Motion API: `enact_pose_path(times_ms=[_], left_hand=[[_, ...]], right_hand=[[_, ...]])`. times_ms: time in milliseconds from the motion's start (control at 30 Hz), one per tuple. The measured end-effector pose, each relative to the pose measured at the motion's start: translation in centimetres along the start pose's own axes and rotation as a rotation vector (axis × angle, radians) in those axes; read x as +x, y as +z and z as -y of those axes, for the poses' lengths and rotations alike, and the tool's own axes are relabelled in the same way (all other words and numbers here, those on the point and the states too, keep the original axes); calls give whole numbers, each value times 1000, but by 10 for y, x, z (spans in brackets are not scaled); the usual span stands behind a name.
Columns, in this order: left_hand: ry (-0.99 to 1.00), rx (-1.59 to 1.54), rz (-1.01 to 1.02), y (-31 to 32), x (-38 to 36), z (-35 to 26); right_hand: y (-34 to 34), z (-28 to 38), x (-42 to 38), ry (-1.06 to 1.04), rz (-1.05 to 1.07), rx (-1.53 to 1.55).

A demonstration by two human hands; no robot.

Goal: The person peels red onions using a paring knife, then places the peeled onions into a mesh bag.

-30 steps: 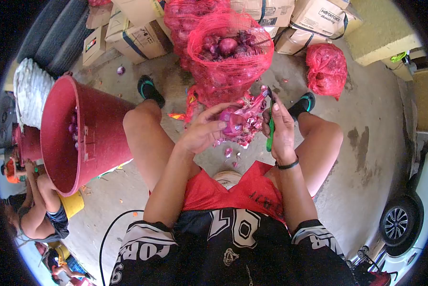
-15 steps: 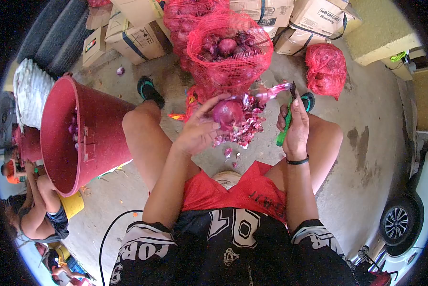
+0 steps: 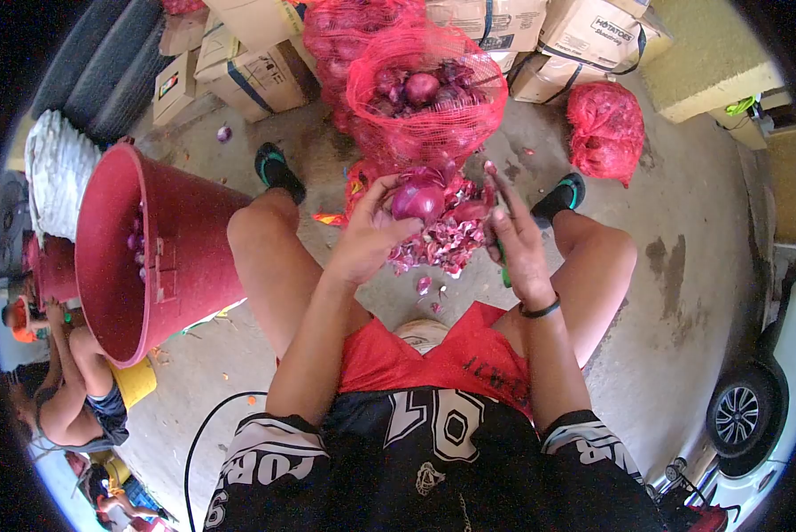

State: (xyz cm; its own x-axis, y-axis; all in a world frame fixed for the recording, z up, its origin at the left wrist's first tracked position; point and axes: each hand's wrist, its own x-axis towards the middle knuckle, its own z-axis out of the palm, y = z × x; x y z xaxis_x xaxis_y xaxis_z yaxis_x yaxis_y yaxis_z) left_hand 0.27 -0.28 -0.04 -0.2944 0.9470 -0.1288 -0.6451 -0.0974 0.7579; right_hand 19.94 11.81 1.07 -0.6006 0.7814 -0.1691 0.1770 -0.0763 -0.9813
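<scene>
1. Seated person [image 3: 70, 399], partly in view at the edge, beside the bin
2. Maroon bin [image 3: 199, 248], large, tilted, mouth to the left; purple-red onions [image 3: 136, 241] inside
3. Loose onion [image 3: 224, 134], small, on the concrete floor [image 3: 327, 160]
4. Left hand [image 3: 369, 232], half open, fingers and thumb curved round one bulb
5. Red onion [image 3: 418, 200], glossy, whole-looking, in the left hand, above the floor between the knees
6. Open mesh sack [image 3: 426, 133], red, upright, filled with onions, beyond the hands
7. Onion skins [image 3: 451, 246], heaped on the floor between the feet
8. Right hand [image 3: 519, 244], fingers partly curled on a handle, just right of the skins as seen; full grip hidden
9. Green-handled knife [image 3: 506, 277], in the right hand, mostly covered; blade not clearly visible
10. Red mesh bag [image 3: 605, 133], full, lying beyond the right foot [image 3: 562, 197]
11. Car wheel [image 3: 737, 415], grey-spoked, far right
</scene>
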Motion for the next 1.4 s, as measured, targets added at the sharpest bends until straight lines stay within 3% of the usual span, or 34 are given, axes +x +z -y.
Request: enact_pose_path(times_ms=[67, 167, 200, 300, 467, 500, 533, 633, 767, 1000, 1133, 1233, 1400], left_hand=[[21, 134, -38, -1, 2, 6], [7, 413, 105, -7, 4, 6], [-8, 393, 94, -6, 4, 7], [-36, 281, 48, -1, 2, 8], [-146, -103, -36, -7, 5, 12], [-120, -99, -56, -7, 5, 13], [-94, -96, -76, -8, 6, 14], [-31, -152, -105, -7, 7, 17], [-3, -256, -115, 4, 7, 11], [-15, -337, -114, 4, 9, 15], [-21, -358, -111, 3, 7, 16], [-27, -379, -89, 1, 7, 18], [-16, -365, -75, 3, 7, 17]], right_hand=[[12, -3, -1, -2, 27, 3], [29, 8, -4, -1, 42, 67], [32, 13, -2, -93, -4, -6], [28, -2, 5, -75, -68, -25], [21, 7, 6, -4, -144, 241], [20, 11, 5, 9, -141, 274], [8, -4, 9, 63, -70, 57], [18, -8, 6, -286, -104, -354], [28, 3, -9, -105, 37, -196], [49, 13, -17, -185, 132, -176], [55, 15, -14, -276, 88, -165], [59, 9, -10, -464, -5, -257], [54, 11, -8, -476, -58, -293]])
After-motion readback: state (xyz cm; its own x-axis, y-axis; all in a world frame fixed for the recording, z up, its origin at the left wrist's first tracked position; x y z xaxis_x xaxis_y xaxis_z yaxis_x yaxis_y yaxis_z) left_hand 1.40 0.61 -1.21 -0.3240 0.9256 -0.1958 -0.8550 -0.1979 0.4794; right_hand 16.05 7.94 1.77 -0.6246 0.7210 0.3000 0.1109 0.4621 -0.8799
